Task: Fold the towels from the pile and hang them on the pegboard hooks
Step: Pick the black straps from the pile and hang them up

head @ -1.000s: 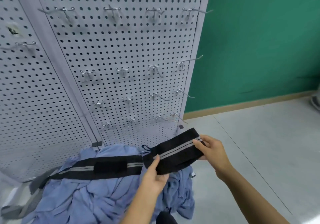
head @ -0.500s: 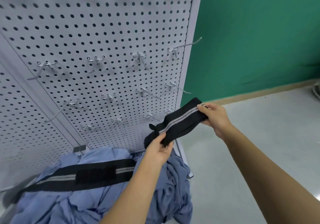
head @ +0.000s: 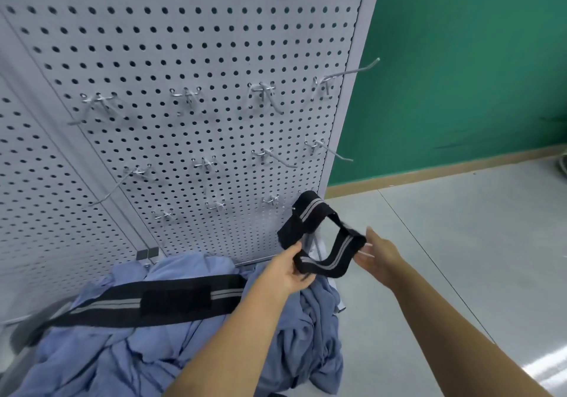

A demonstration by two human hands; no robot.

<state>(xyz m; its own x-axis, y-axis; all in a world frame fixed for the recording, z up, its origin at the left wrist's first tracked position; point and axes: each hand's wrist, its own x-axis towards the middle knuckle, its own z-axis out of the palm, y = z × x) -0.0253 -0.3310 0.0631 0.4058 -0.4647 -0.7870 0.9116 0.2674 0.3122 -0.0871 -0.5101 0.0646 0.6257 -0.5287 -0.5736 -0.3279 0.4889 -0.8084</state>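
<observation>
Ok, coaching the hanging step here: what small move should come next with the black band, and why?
Probably raise the black striped band so its folded top slips over a low hook. The left hand pinches its lower bend, the right hand's straightish fingers meet the other end, and the top fold sits beside the pegboard's bottom hooks; whether it has caught is unclear.

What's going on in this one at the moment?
A person faces a pegboard, holding a black striped strap looped between both hands. The left hand pinches it; the right hand is at its far end, too blurred to judge its grip. The hooks in view are bare; blue cloth lies piled below.
</observation>
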